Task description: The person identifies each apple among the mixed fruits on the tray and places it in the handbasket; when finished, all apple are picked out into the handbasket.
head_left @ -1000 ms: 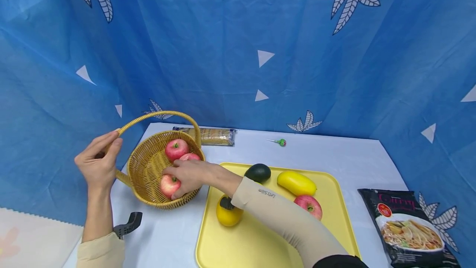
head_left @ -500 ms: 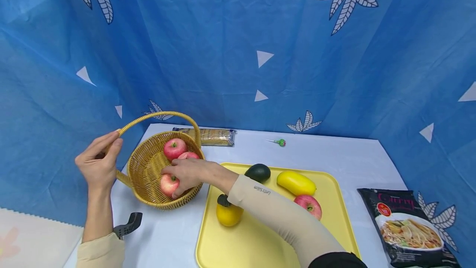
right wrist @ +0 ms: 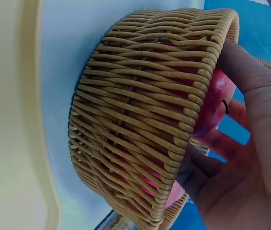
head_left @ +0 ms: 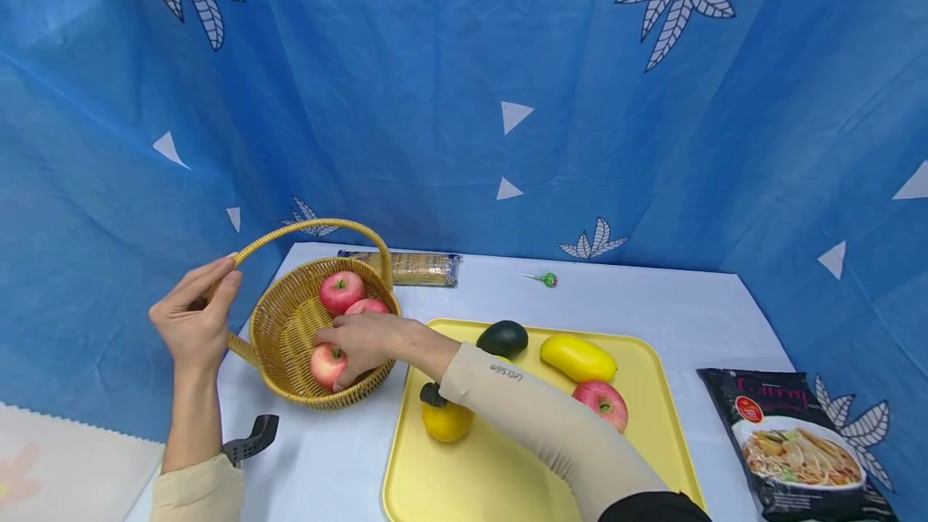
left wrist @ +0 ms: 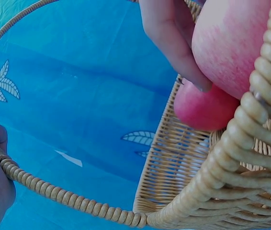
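A wicker basket point(head_left: 290, 329) with a tall looped handle stands on the left of the table. My left hand point(head_left: 194, 308) grips that handle on its left side, thumb and fingers round the cane. Inside the basket, my right hand point(head_left: 362, 343) holds a red apple point(head_left: 326, 366) near the front rim; in the right wrist view the fingers curl round the apple point(right wrist: 217, 103), close to the woven wall. Two more apples lie behind it: one whole apple point(head_left: 341, 292) in plain sight, and another apple point(head_left: 367, 307) partly covered by the right hand.
A yellow tray point(head_left: 493, 474) bears a persimmon-like yellow fruit point(head_left: 445, 422), a dark green avocado point(head_left: 503, 338), a yellow mango point(head_left: 577, 357) and an apple point(head_left: 602, 403). Behind stand a noodle packet point(head_left: 424, 268) and a lollipop point(head_left: 547, 279). A black food bag point(head_left: 793, 441) lies right.
The right hand and its apple have shifted very slightly left within the basket. The left hand keeps its grip on the handle, and the basket stays in place.
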`<action>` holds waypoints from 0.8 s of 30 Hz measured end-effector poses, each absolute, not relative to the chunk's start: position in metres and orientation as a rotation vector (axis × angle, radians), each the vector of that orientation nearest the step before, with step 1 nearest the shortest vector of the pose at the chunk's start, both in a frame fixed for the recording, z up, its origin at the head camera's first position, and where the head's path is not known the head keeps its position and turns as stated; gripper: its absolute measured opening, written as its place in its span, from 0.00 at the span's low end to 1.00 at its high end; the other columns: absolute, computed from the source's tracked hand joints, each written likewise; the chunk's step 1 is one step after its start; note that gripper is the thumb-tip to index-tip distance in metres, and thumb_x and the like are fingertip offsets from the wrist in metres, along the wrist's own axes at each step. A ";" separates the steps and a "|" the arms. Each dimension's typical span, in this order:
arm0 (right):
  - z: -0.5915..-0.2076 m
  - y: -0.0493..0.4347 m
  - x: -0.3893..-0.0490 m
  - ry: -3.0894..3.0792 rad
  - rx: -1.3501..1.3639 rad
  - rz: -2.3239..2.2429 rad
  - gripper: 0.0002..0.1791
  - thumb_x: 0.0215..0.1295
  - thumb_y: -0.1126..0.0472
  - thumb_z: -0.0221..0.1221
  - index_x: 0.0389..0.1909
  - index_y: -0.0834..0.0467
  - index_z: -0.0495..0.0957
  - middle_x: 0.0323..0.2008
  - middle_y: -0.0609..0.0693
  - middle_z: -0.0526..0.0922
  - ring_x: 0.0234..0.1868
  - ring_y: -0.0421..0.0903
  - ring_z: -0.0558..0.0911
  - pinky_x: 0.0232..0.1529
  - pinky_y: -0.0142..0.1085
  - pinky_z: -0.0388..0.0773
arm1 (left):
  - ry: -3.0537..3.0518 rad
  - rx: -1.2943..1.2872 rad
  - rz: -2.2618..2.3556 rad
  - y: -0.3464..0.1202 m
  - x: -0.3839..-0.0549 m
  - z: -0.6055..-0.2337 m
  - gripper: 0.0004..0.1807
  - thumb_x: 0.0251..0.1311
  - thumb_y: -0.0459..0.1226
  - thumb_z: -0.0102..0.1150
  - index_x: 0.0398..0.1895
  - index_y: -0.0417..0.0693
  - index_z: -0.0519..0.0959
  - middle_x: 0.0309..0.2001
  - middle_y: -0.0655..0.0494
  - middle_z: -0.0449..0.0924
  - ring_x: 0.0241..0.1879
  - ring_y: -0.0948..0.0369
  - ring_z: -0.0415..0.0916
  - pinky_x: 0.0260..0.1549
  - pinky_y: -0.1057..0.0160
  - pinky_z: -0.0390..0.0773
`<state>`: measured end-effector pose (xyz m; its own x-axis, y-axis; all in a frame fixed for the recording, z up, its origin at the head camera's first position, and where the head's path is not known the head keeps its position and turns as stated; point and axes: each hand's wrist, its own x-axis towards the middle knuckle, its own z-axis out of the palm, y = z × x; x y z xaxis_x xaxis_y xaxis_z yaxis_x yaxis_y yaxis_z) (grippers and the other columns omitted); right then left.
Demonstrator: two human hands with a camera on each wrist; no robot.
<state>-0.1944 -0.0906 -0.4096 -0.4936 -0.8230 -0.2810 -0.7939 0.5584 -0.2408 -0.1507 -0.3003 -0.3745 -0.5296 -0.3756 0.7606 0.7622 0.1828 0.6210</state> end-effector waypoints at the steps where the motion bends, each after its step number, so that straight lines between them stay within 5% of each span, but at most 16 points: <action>1: -0.410 -0.091 -0.194 2.437 -1.319 -0.108 0.41 0.56 0.32 0.67 0.70 0.33 0.65 0.59 0.36 0.72 0.55 0.35 0.72 0.61 0.35 0.72 | -1.514 -0.390 -1.534 -0.301 -0.151 -0.376 0.10 0.54 0.15 0.62 0.40 0.15 0.80 0.41 0.44 0.89 0.34 0.65 0.85 0.29 0.78 0.76; 13: -0.413 -0.097 -0.193 2.460 -1.325 -0.126 0.41 0.54 0.34 0.70 0.68 0.37 0.67 0.56 0.34 0.76 0.60 0.34 0.70 0.60 0.32 0.70 | -1.535 -0.382 -1.500 -0.301 -0.149 -0.376 0.10 0.54 0.15 0.62 0.40 0.16 0.80 0.41 0.45 0.89 0.30 0.67 0.82 0.26 0.78 0.73; 24: -0.415 -0.100 -0.190 2.452 -1.267 -0.137 0.35 0.54 0.40 0.72 0.62 0.35 0.71 0.50 0.34 0.76 0.50 0.33 0.73 0.50 0.30 0.73 | -1.506 -0.410 -1.529 -0.301 -0.149 -0.376 0.10 0.53 0.14 0.62 0.40 0.15 0.80 0.41 0.44 0.89 0.29 0.67 0.82 0.25 0.78 0.73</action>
